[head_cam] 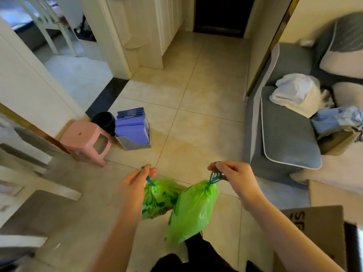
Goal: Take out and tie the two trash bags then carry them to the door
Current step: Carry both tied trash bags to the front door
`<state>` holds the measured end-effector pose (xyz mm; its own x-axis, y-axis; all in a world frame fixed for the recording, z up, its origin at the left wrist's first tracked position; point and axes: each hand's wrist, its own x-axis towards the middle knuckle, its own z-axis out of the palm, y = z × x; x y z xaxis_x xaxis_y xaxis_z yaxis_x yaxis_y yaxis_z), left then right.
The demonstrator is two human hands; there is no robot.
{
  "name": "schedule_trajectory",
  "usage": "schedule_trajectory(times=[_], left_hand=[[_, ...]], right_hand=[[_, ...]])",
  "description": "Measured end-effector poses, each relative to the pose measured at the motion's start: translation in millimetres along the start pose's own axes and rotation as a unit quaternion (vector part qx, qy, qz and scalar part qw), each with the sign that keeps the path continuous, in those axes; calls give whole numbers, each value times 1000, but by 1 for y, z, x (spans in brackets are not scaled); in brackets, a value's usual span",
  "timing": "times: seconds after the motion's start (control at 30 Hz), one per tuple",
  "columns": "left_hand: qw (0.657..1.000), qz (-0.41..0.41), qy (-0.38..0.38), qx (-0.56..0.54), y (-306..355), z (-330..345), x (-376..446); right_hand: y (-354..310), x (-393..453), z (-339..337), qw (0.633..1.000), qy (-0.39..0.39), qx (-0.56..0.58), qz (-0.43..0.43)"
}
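Two green trash bags hang in front of me above the tiled floor, both cinched at the neck with teal drawstrings. My left hand (pixel 135 183) pinches the drawstring of the left bag (pixel 159 197), which hangs partly behind the other. The right bag (pixel 193 209) is longer and dangles from the teal strings pinched by my right hand (pixel 234 176). A dark door (pixel 222 14) stands at the far end of the hallway, straight ahead.
A pink stool (pixel 86 140), a black bin (pixel 104 120) and a grey rack of purple folders (pixel 133 128) stand at the left wall. A grey sofa (pixel 288 122) with bags and clothes lines the right. A cardboard box (pixel 322 224) sits at lower right.
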<state>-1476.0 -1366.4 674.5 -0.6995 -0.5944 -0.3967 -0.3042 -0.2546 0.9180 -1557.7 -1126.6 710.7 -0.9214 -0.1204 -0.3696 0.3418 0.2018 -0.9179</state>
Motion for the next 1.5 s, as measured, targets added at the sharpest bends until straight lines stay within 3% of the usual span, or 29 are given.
schedule_trajectory(times=[0.2,0.47,0.83,1.5], left_hand=[[998,55,-2,37,53,63,87],[997,55,-13,55,113,127,243],[983,57,-118,126,221,244,433],[996,14,-29,80,356,505,726]], right_hand=[[-45,111,3,1000,6,-23,0],[-99,266,24,996,81,-38,0],[-181,463,34,980,195,-36,11],[-319,855,-24,991,131,2,20]])
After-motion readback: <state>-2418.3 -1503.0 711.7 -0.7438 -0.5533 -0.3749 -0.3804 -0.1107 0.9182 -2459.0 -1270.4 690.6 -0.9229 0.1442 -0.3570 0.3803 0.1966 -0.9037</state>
